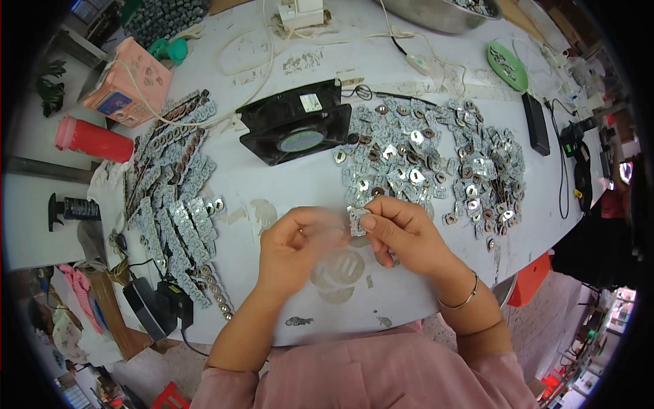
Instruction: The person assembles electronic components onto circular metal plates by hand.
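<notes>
Between thumb and forefinger, my right hand [402,235] pinches a small silvery metal plate [357,221] over the middle of the table. Just left of it is my left hand [300,242], its fingers smeared by motion, so I cannot make out whether anything is in them. Beyond my right hand spreads a heap of loose small metal parts [388,146], some with dark round centres. More of these form a second heap [487,170] to the right. On the left lie long stacked rows of similar parts [180,228].
A black fan [296,123] stands beyond my hands. Left are a pink box [129,82], a red bottle [94,139] and a black adapter [150,307]. At the back sit a metal basin [436,15] and a green dish [507,66]. A black bar [535,124] lies far right.
</notes>
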Tool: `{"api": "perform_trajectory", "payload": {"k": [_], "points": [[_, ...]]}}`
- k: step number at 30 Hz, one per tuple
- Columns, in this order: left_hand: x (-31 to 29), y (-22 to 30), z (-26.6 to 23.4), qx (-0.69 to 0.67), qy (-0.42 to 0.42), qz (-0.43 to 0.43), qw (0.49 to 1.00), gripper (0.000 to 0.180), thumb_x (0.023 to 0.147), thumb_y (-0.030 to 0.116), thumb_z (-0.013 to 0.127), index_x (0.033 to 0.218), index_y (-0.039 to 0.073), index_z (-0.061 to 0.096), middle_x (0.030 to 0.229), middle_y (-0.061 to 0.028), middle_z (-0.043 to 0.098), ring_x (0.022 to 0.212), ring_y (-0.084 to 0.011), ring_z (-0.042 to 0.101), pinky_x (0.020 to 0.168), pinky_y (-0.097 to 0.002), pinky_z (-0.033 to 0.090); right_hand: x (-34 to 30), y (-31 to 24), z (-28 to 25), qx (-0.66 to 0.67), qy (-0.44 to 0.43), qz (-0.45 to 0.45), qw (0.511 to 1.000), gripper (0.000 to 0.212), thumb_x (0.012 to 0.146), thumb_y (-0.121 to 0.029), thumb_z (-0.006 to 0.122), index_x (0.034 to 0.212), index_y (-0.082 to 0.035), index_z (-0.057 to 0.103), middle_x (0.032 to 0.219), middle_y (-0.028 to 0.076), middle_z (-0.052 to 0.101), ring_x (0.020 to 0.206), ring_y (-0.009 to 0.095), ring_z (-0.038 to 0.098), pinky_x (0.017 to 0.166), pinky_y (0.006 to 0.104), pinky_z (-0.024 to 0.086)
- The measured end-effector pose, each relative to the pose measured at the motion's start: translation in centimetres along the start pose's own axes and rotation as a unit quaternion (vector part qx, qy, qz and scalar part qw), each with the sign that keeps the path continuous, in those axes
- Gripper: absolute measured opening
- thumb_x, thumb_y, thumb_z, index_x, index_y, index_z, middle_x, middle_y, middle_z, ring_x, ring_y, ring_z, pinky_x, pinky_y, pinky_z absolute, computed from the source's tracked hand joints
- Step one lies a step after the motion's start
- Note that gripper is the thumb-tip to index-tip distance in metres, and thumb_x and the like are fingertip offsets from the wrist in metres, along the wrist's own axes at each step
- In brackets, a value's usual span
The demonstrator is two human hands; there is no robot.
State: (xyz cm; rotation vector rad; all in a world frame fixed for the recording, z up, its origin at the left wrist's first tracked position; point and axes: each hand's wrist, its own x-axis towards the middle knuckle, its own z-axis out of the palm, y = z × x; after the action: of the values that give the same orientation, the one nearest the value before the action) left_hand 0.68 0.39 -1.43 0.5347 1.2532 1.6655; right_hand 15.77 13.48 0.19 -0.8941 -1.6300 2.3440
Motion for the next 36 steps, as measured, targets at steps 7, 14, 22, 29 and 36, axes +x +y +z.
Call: {"api": "perform_trajectory", "payload": {"k": [7, 14, 22, 29, 36], "points": [[0.4, -1.6, -0.5, 0.184, 0.013, 0.189, 0.965, 0.017, 0.084, -0.01, 0.065, 0.1, -0.004, 0.063, 0.105, -0.0136, 0.065, 0.092, -0.0182, 0.066, 0.08, -0.0288, 0.055, 0.0, 1.1, 1.3, -0.194, -0.048, -0.199, 0.959, 0.019, 0.098, -0.018, 0.054, 0.085, -0.005, 0.058, 0.06, -0.003, 0.05, 0.045, 0.004, 0.046, 0.042, 0.0199, 0.035], [0.2, -1.2, -0.5, 0.247, -0.013, 0.241, 0.939, 0.019, 0.083, -0.012, 0.063, 0.101, -0.003, 0.062, 0.104, -0.0136, 0.063, 0.091, -0.0181, 0.065, 0.08, -0.0288, 0.054, 0.3, 0.8, 0.3, -0.051, 0.061, -0.089, 0.993, 0.02, 0.096, -0.015, 0.056, 0.08, -0.005, 0.053, 0.059, -0.004, 0.049, 0.045, 0.002, 0.044, 0.041, 0.0203, 0.033], [0.2, -1.3, 0.1, 0.202, 0.038, 0.208, 0.956, 0.019, 0.079, -0.008, 0.067, 0.097, -0.002, 0.067, 0.101, -0.0139, 0.067, 0.09, -0.019, 0.066, 0.078, -0.0281, 0.053, 0.2, 0.9, 1.0, -0.101, 0.082, -0.076, 0.989, 0.019, 0.093, -0.016, 0.06, 0.081, -0.002, 0.057, 0.062, -0.005, 0.044, 0.059, 0.003, 0.038, 0.051, 0.0237, 0.033], [0.1, -1.1, 0.3, 0.29, -0.001, 0.239, 0.927, 0.019, 0.081, -0.007, 0.067, 0.099, -0.001, 0.067, 0.098, -0.0132, 0.068, 0.088, -0.0197, 0.067, 0.078, -0.0267, 0.052, 0.0, 0.9, 1.2, -0.032, 0.075, -0.028, 0.996, 0.018, 0.095, -0.016, 0.058, 0.082, -0.003, 0.058, 0.061, -0.002, 0.053, 0.048, 0.005, 0.049, 0.043, 0.0218, 0.038], [0.3, -1.8, 0.1, 0.146, -0.015, 0.12, 0.982, 0.023, 0.085, -0.008, 0.063, 0.107, -0.002, 0.064, 0.107, -0.0112, 0.064, 0.093, -0.0186, 0.067, 0.08, -0.0272, 0.053, 0.3, 0.0, -0.4, -0.216, 0.103, -0.102, 0.966, 0.016, 0.091, -0.011, 0.065, 0.08, -0.001, 0.059, 0.062, 0.001, 0.056, 0.048, 0.006, 0.046, 0.045, 0.0218, 0.037]]}}
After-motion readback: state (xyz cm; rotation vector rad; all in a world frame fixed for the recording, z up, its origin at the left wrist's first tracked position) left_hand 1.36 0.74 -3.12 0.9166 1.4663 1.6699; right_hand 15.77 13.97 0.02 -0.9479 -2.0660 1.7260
